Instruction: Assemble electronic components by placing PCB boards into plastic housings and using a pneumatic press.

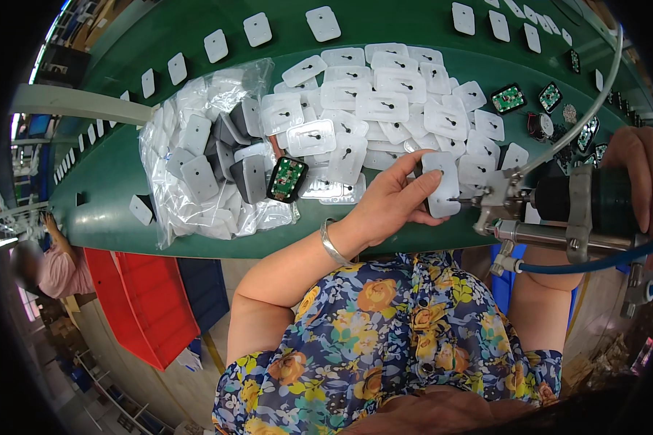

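Observation:
Between the thumb and fingers of my left hand (399,192) is a white plastic housing (442,174), a small rounded rectangle held upright. Its right side is close to the thin tip of a metal tool fixture (511,203); whether they touch I cannot tell. My right hand (637,174) is at the far right, its fingers curled over the black cylindrical body (559,197) of that tool, partly lost in the dark rim. Beyond my left hand spreads a heap of white plastic covers (382,106), each with a dark slot. A green circuit board in a black case (286,180) lies left of the heap.
A clear plastic bag (218,217) holding white and grey housings lies at left on the green table (116,210). White pieces line the far conveyor (384,22). More circuit boards (508,98) lie at right, near a pale hose (595,116). Red crates (145,304) and a person (62,268) are at left.

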Demonstrator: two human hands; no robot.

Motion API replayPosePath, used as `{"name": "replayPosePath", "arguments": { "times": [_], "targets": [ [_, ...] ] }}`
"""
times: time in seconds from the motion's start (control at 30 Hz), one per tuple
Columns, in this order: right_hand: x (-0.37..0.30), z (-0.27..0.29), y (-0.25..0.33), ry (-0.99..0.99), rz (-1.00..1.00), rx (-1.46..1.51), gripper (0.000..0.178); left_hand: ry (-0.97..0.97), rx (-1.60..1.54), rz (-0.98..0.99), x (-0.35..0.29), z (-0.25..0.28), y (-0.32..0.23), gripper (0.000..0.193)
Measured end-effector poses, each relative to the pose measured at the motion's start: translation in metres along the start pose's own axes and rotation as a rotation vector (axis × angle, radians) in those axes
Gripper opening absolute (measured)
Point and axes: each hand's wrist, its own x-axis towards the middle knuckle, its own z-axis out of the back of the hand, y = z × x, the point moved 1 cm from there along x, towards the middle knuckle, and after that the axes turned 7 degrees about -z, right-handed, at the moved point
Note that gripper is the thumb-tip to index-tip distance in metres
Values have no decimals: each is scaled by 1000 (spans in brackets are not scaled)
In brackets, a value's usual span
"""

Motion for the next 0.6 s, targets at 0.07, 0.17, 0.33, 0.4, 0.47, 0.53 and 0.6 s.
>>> {"name": "replayPosePath", "arguments": {
  "times": [0.07, 0.17, 0.33, 0.4, 0.47, 0.53, 0.6],
  "targets": [
    [0, 1, 5, 2, 7, 6, 47, 21, 8, -3, 1, -3, -1, 44],
    [0, 2, 7, 8, 13, 10, 48, 32, -13, -3, 1, -4, -1, 44],
    [0, 1, 4, 16, 9, 12, 50, 23, 10, 18, -1, -2, 0, 45],
    [1, 1, 3, 16, 12, 17, 51, 34, 6, 7, -2, -2, -1, 44],
    [-1, -5, 10, 6, 21, -8, 52, 72, 2, 5, -1, -8, -4, 44],
    [-3, -8, 4, 7, 22, -15, 53, 9, 106, -31, -3, -8, -6, 44],
    [-5, -10, -10, 13, 21, -9, 54, -28, 135, -48, -8, -4, -6, 44]
  ]
}}
